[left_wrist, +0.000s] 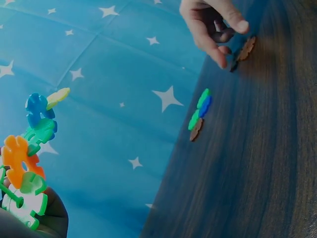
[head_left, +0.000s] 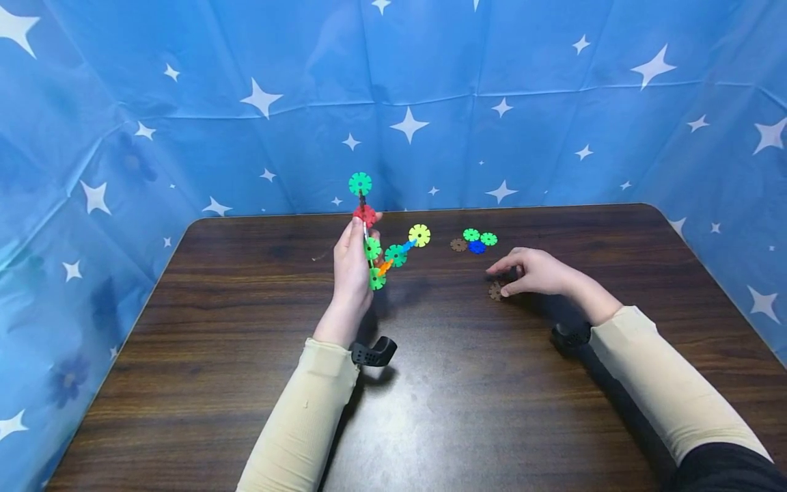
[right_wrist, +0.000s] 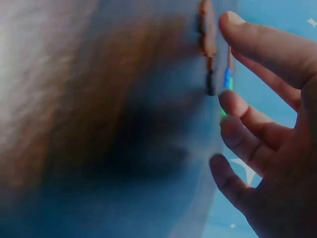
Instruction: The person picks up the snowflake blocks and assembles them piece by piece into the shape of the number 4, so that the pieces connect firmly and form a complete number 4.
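My left hand [head_left: 352, 266] holds up a chain of interlocking notched discs in the head view. The chain has a teal disc [head_left: 360, 183] on top, a red disc [head_left: 365, 216] by the fingers, and a side branch ending in a yellow disc [head_left: 420, 235]. An orange disc [left_wrist: 15, 153] of it shows close up in the left wrist view. Over the table, my right hand [head_left: 535, 272] hovers with bent, spread fingers around a brown disc [head_left: 494, 292]. In the right wrist view, the fingertips look apart from that brown disc [right_wrist: 209, 29] and a dark disc [right_wrist: 211, 83] beside it.
Beyond the right hand lies a small cluster on the table [head_left: 277, 396]: two green discs [head_left: 471, 234], a blue disc [head_left: 477, 247] and a brown disc [head_left: 458, 244]. A blue curtain [head_left: 307, 61] with white stars hangs along the table's back and sides.
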Motion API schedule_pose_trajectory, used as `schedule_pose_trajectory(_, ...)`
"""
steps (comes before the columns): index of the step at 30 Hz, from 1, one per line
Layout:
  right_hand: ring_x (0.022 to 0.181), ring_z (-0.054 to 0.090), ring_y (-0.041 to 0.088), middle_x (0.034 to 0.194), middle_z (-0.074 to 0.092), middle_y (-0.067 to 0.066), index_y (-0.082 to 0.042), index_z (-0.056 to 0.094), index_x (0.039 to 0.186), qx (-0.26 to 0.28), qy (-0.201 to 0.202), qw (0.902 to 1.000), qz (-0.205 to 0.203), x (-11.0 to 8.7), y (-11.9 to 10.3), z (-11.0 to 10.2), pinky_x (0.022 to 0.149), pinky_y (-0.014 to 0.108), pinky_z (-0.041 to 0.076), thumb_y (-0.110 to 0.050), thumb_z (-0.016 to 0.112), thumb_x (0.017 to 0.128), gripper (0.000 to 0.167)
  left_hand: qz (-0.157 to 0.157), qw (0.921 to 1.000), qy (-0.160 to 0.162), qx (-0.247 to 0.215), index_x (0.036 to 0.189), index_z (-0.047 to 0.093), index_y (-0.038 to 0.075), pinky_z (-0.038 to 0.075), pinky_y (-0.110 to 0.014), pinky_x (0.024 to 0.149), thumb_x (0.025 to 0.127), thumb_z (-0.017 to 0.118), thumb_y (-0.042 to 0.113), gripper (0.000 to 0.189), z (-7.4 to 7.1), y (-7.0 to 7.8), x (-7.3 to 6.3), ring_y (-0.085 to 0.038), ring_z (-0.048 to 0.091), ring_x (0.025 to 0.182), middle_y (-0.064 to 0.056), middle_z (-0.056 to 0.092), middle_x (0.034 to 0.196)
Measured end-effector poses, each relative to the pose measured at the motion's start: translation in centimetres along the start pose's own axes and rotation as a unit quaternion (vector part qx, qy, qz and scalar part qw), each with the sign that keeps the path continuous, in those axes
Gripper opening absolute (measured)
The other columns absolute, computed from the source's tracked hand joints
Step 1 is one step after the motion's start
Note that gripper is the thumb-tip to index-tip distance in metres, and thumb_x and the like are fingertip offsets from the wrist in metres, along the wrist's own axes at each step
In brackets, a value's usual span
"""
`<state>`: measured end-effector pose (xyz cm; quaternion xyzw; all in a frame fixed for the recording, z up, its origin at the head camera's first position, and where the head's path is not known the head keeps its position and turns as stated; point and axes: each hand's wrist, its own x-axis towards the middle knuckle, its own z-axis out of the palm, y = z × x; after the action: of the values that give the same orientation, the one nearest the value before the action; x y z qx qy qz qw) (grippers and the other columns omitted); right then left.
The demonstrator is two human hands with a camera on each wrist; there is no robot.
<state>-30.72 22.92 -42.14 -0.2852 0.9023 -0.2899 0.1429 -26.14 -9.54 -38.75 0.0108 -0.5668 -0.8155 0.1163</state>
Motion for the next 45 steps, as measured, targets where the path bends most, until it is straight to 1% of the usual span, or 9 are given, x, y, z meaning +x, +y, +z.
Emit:
schedule_pose_trajectory(5,0.084,0.05,0.022,0.1,0.058,0.005,-0.014,0.073,0.114,-0.058,0.001,0.9979,-0.028,-0.2,0.6,0.7,0.071,0.036,0.041,-0.013,0.081,0.078,0.037,0.0,1.0,-0.005,0.007,0.124,0.061,0.0,0.035,-0.022,0.052,0.104,0.042,0.037,0.046,-0.1,-0.1,0.0,-0.016,0.038,0.059,-0.003,0.044,0.076)
schedule_pose_trajectory(12,0.082,0.047,0.022,0.097,0.055,0.004,-0.015,0.076,0.104,-0.069,0.015,0.9967,-0.041,0.0,0.2,1.0,0.071,0.037,0.039,-0.013,0.082,0.077,0.028,0.0,1.0,-0.007,0.001,0.124,0.061,0.001,0.035,-0.021,0.051,0.105,0.04,0.037,0.046,-0.1,-0.2,0.1,-0.012,0.039,0.058,-0.002,0.043,0.075)
schedule_pose_trajectory(16,0.084,0.046,0.022,0.096,0.052,0.003,-0.015,0.074,0.1,-0.075,0.008,0.9967,-0.029,0.3,-0.1,1.0,0.073,0.038,0.038,-0.011,0.081,0.076,0.025,0.0,1.0,-0.006,-0.001,0.123,0.062,0.001,0.036,-0.021,0.051,0.105,0.039,0.038,0.047,-0.1,-0.3,0.1,-0.011,0.039,0.058,-0.002,0.043,0.076)
schedule_pose_trajectory(25,0.085,0.043,0.023,0.094,0.045,0.006,-0.011,0.064,0.093,-0.062,-0.03,0.9974,0.023,1.1,-0.3,1.7,0.075,0.038,0.038,-0.008,0.074,0.074,0.023,0.0,0.9999,-0.007,0.009,0.125,0.06,-0.001,0.037,-0.022,0.051,0.105,0.04,0.038,0.049,-0.1,-0.1,0.0,-0.01,0.04,0.059,-0.005,0.044,0.08)
schedule_pose_trajectory(31,0.082,0.041,0.024,0.092,0.04,0.007,-0.011,0.057,0.088,-0.061,-0.039,0.9971,0.024,1.3,-0.5,1.6,0.07,0.039,0.034,-0.006,0.073,0.071,0.024,0.002,0.9999,-0.005,0.013,0.126,0.06,0.0,0.037,-0.022,0.052,0.104,0.04,0.039,0.049,-0.2,-0.1,0.1,-0.014,0.04,0.06,-0.004,0.044,0.08)
schedule_pose_trajectory(35,0.082,0.041,0.023,0.092,0.042,0.006,-0.011,0.054,0.085,-0.038,-0.038,0.9984,0.02,1.0,-0.6,1.2,0.07,0.039,0.034,-0.005,0.073,0.072,0.023,0.003,0.9999,-0.005,0.012,0.126,0.06,-0.001,0.037,-0.022,0.052,0.104,0.039,0.04,0.05,-0.2,-0.2,0.1,-0.013,0.04,0.06,-0.003,0.045,0.079)
schedule_pose_trajectory(38,0.075,0.043,0.021,0.086,0.048,0.005,-0.009,0.056,0.084,0.004,-0.05,0.9984,0.026,0.8,-0.7,0.8,0.066,0.036,0.036,-0.003,0.071,0.076,0.018,0.002,0.9999,-0.006,0.009,0.126,0.06,-0.001,0.037,-0.02,0.051,0.104,0.04,0.04,0.051,-0.1,-0.2,0.0,-0.011,0.041,0.06,-0.004,0.045,0.08)
schedule_pose_trajectory(42,0.062,0.047,0.018,0.075,0.054,0.003,-0.008,0.057,0.082,0.06,-0.081,0.9945,0.027,1.0,-0.9,0.2,0.057,0.033,0.04,0.0,0.067,0.081,0.012,0.003,1.0,-0.006,0.006,0.126,0.059,-0.002,0.037,-0.02,0.051,0.104,0.041,0.04,0.051,-0.1,-0.2,0.1,-0.013,0.04,0.06,-0.004,0.044,0.08)
schedule_pose_trajectory(45,0.062,0.054,0.021,0.075,0.059,0.006,-0.007,0.059,0.083,0.097,-0.087,0.9914,0.013,1.5,-1.5,-0.4,0.055,0.035,0.047,0.001,0.064,0.084,0.009,0.004,0.9999,-0.007,0.01,0.127,0.059,-0.002,0.037,-0.022,0.053,0.104,0.041,0.039,0.05,-0.2,-0.1,0.1,-0.016,0.04,0.061,-0.004,0.044,0.079)
